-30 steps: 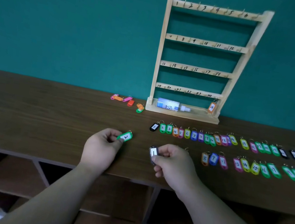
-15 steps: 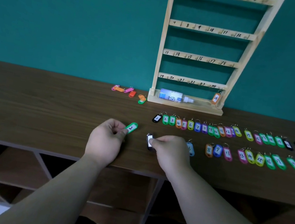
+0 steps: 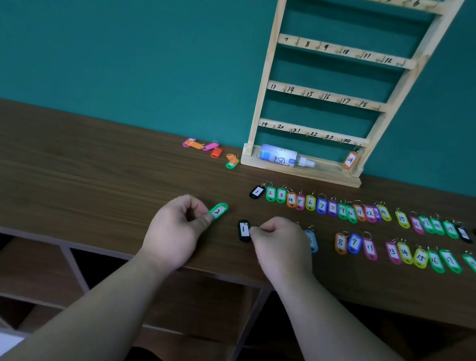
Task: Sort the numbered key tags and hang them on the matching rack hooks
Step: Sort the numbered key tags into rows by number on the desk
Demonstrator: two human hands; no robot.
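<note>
My left hand (image 3: 175, 229) pinches a green tag marked 2 (image 3: 218, 210) just above the table. My right hand (image 3: 280, 247) pinches the ring end of a black tag marked 1 (image 3: 243, 230), which lies on the wood. A wooden rack (image 3: 326, 94) with numbered hooks stands against the teal wall; an orange tag 24 (image 3: 349, 160) hangs on its bottom right hook. Two rows of coloured numbered tags lie to the right: a far row (image 3: 366, 214) and a near row (image 3: 413, 256). A blue tag (image 3: 311, 240) peeks out behind my right hand.
A small heap of pink, orange and green tags (image 3: 211, 150) lies left of the rack. A white spray bottle (image 3: 284, 156) rests on the rack's base. The brown table's front edge (image 3: 32, 232) runs just under my wrists, with open shelving below.
The view has tilted down, so the rack sits higher in frame. Both hands have lowered toward the table. The black tag, held up a second ago, now lies on the wood.
</note>
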